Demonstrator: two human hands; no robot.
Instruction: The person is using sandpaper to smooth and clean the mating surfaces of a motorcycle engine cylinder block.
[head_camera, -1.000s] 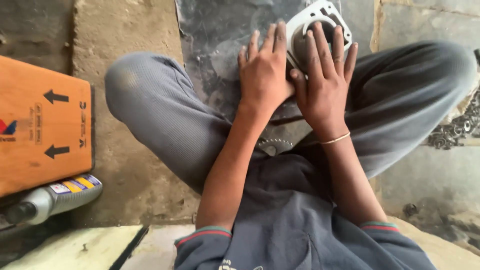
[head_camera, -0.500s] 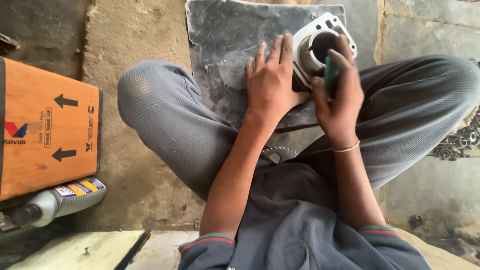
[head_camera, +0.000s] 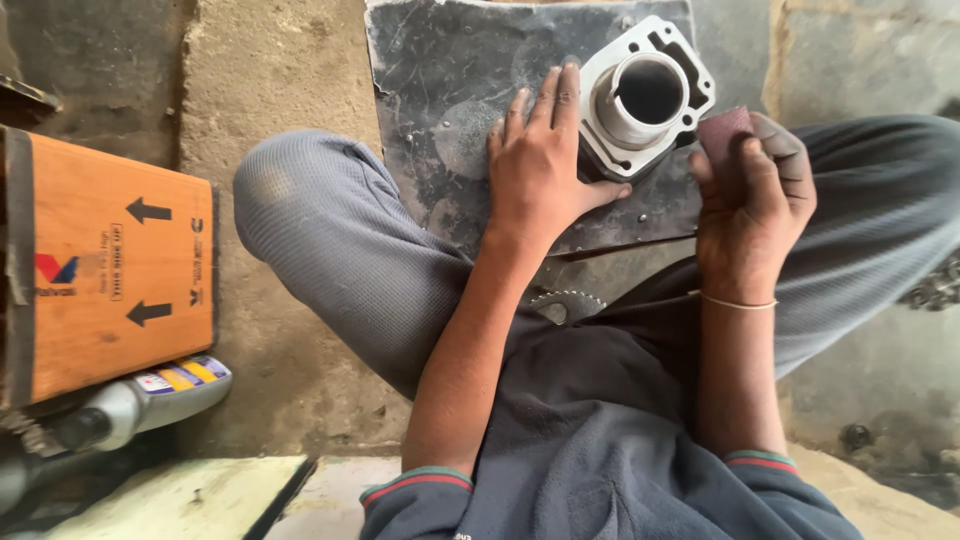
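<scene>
Down on the floor, cross-legged in grey trousers (head_camera: 330, 240), with a dark scuffed metal sheet (head_camera: 450, 90) laid flat ahead of the knees. On that sheet, toward its far right corner, a pale grey metal engine cylinder block with a round open bore (head_camera: 645, 95), standing with the bore facing up. Left hand (head_camera: 540, 170) flat on the sheet, fingers stretched forward, its thumb side pressed against the near left edge of the cylinder block; grip open, wrapped round nothing. Right hand (head_camera: 750, 210) raised just to the right of the block, grip closed on a small folded piece of reddish-brown abrasive paper (head_camera: 722, 130), pinched between thumb and fingers, its upper edge near the block's right flange but apart from it. Thin pale bangle (head_camera: 738, 302) round the right wrist. Toothed metal sprocket (head_camera: 565, 303) half showing in the lap, just below the sheet's near edge. Off to the left, an orange cardboard box with black arrows (head_camera: 110, 280) lying on the concrete, and just below it a grey plastic bottle with a coloured label (head_camera: 150, 395) lying on its side.
</scene>
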